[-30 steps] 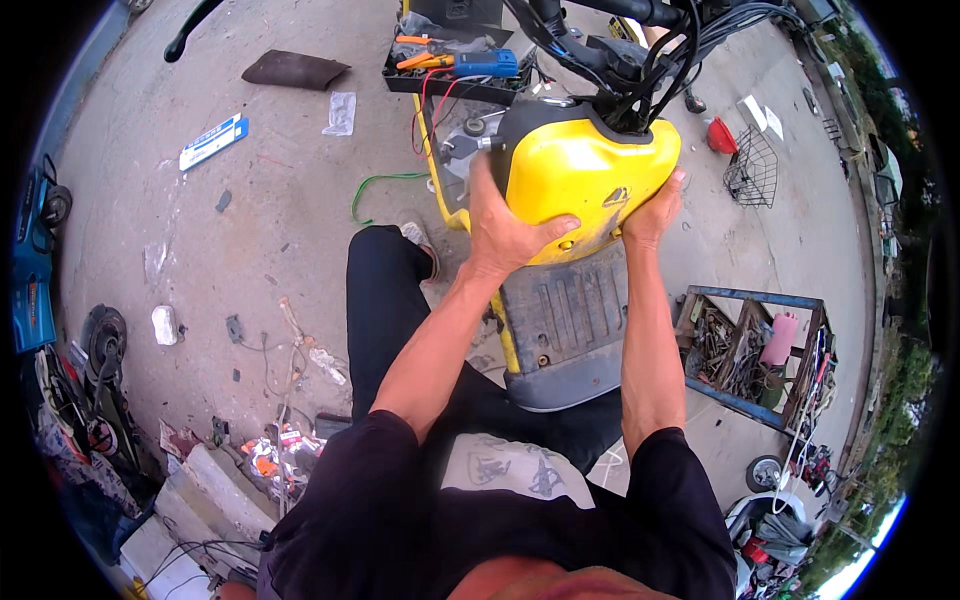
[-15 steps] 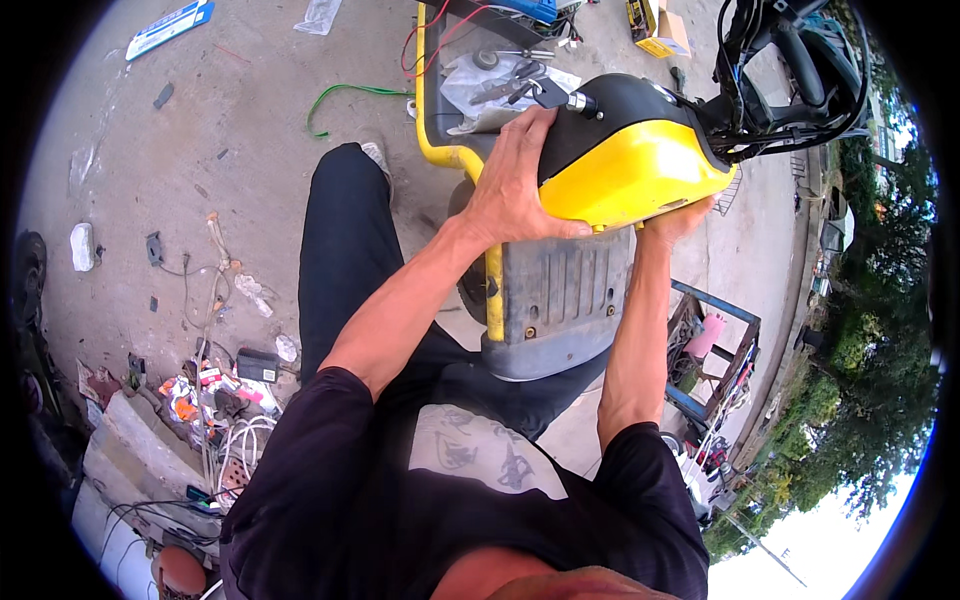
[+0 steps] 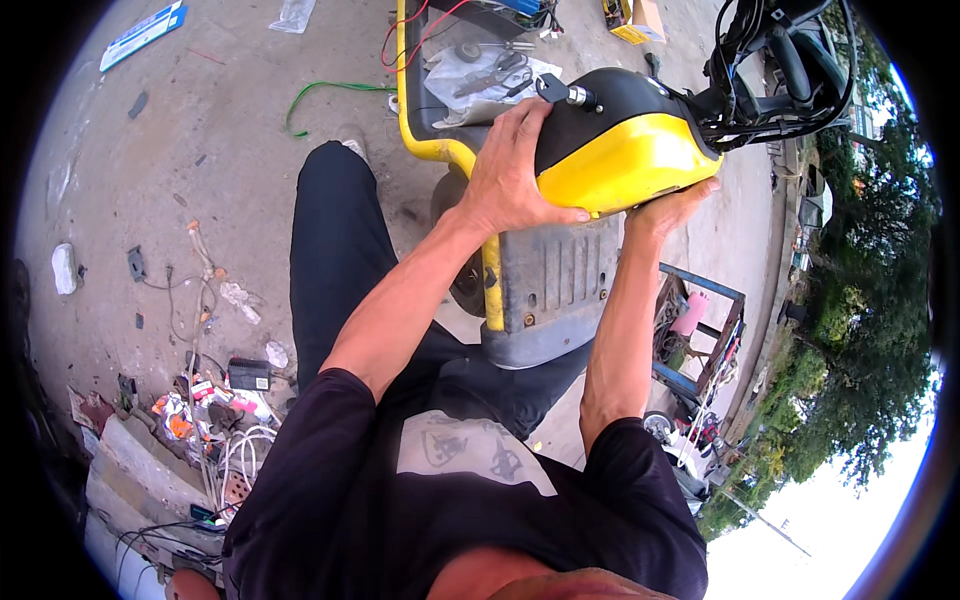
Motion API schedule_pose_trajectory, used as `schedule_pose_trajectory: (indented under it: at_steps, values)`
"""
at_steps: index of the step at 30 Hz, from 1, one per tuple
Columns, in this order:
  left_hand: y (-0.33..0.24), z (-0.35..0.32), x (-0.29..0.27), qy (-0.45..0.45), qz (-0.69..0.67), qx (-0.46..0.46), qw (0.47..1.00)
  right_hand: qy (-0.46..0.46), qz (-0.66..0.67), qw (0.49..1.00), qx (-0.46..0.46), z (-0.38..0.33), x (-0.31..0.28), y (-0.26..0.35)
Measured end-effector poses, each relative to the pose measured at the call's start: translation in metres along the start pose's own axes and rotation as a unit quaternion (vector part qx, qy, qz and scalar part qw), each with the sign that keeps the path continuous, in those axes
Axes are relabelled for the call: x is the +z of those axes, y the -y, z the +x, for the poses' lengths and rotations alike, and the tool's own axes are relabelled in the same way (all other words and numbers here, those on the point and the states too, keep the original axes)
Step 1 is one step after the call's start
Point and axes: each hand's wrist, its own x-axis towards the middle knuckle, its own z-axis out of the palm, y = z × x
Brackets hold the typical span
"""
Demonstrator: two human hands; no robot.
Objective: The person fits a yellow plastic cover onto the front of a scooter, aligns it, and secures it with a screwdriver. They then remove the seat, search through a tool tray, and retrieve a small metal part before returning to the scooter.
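Observation:
A glossy yellow-and-black scooter body cover is held between my two hands above the scooter's grey ribbed footboard. My left hand grips its near left end, thumb along the lower yellow edge and fingers up against the black top. Under the right lower edge, my right hand supports the cover, its fingers partly hidden. A lock cylinder with a key in it sticks out of the black part. Beyond the cover are the handlebar and a bundle of black cables.
A yellow tube frame runs left of the footboard. Tools lie on a plastic sheet behind it. A blue metal frame cart stands at right. Scraps and cables litter the lower left floor, and a green wire lies farther up.
The view has shifted slightly, moving the scene a little left and up. My right hand's fingers show more along the cover's underside; both hands keep their hold.

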Motion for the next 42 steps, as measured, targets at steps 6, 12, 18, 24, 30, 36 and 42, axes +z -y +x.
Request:
schedule_pose_trajectory:
  at_steps: [6, 12, 18, 24, 30, 36, 42]
  values:
    - [-0.001, -0.009, 0.005, 0.008, 0.005, -0.014, 1.000, -0.016, -0.078, 0.983, -0.165, -0.034, 0.018, 0.001]
    - [0.002, -0.007, 0.001, 0.047, 0.005, -0.017, 0.999, 0.015, -0.007, 0.983, -0.183, -0.031, 0.027, 0.003]
    - [0.014, -0.008, -0.012, 0.125, -0.026, -0.021, 0.992, -0.011, -0.039, 0.978, -0.204, -0.037, 0.027, 0.006]
    - [0.014, -0.012, -0.010, 0.102, -0.019, -0.030, 0.994, -0.020, -0.045, 0.977, -0.205, -0.058, 0.036, 0.008]
    - [0.016, -0.018, -0.009, 0.081, -0.021, -0.017, 0.996, -0.058, -0.280, 0.925, -0.250, -0.078, 0.020, 0.026]
    - [0.018, -0.021, -0.004, 0.063, -0.045, -0.001, 0.997, -0.037, -0.311, 0.870, -0.380, -0.063, 0.040, 0.024]
    - [0.016, -0.019, -0.003, 0.058, -0.032, -0.018, 0.998, -0.012, -0.373, 0.866, -0.332, -0.073, 0.057, 0.042]
